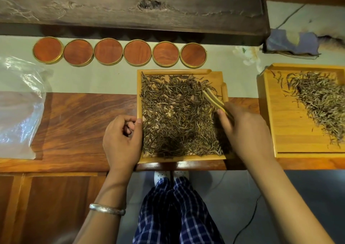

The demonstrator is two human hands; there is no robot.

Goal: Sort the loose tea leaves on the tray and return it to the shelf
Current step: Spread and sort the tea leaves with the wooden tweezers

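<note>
The right hand (244, 130) pinches bamboo tongs (214, 99) in its grip, tips down among the tea leaves (177, 117) that fill the tray (179, 159), while the left hand (121, 139), fingers loosely curled and thumb on the tray's left rim, seems to steady it. Because the tray sits at the counter's (74, 117) near edge, a hard sweep or a nudge could flick leaves over the rim or tip it floorward. Beyond lie six round coasters (119, 52), a second tray (291, 131) of paler leaves, a plastic bag (18, 103) and a dark wooden slab (130, 10).
</note>
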